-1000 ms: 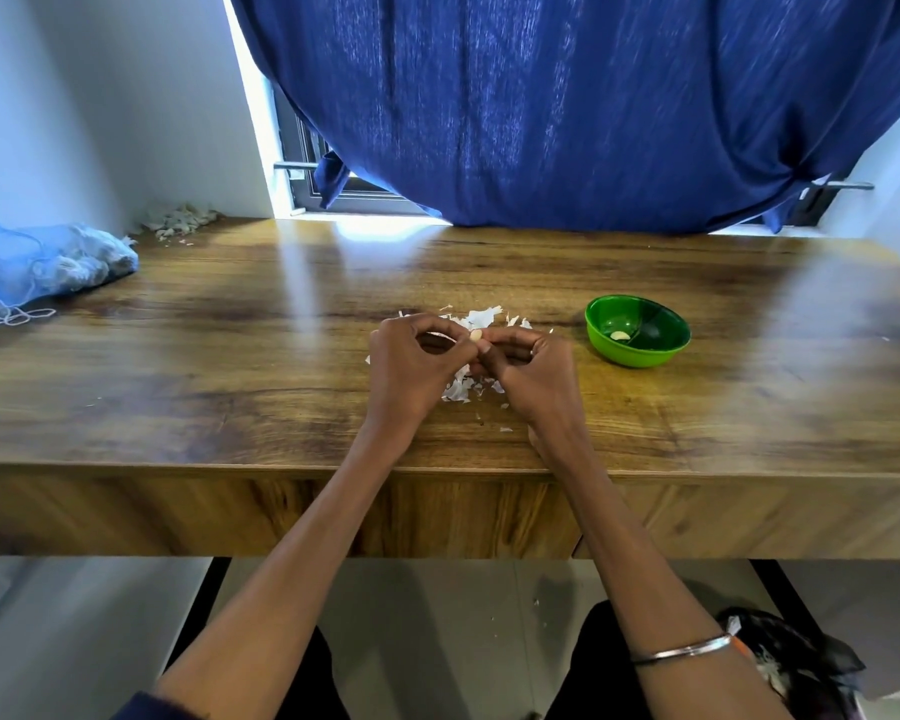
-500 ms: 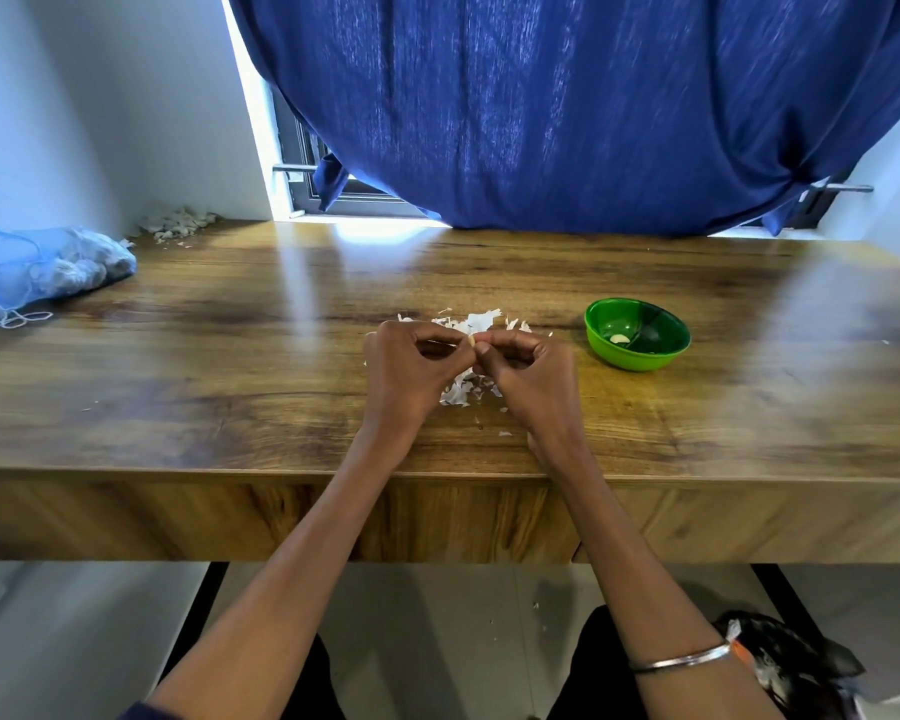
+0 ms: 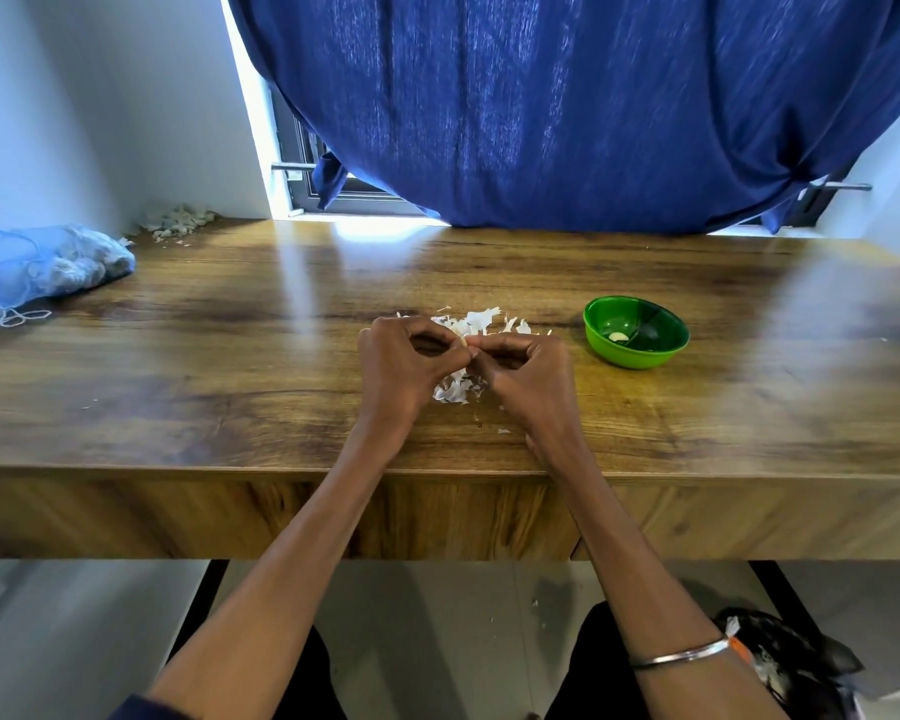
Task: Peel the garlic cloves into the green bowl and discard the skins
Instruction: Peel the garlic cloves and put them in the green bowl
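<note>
Above the skins (image 3: 458,389), left hand (image 3: 404,374) and right hand (image 3: 528,379) both pinch one garlic clove (image 3: 467,344) so peelings drop there; green bowl (image 3: 636,332) waits right of the skins.

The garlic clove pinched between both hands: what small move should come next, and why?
Probably keep picking skin off. The left hand and right hand both pinch the garlic clove over the skins, and the green bowl sits off to the right.
</note>
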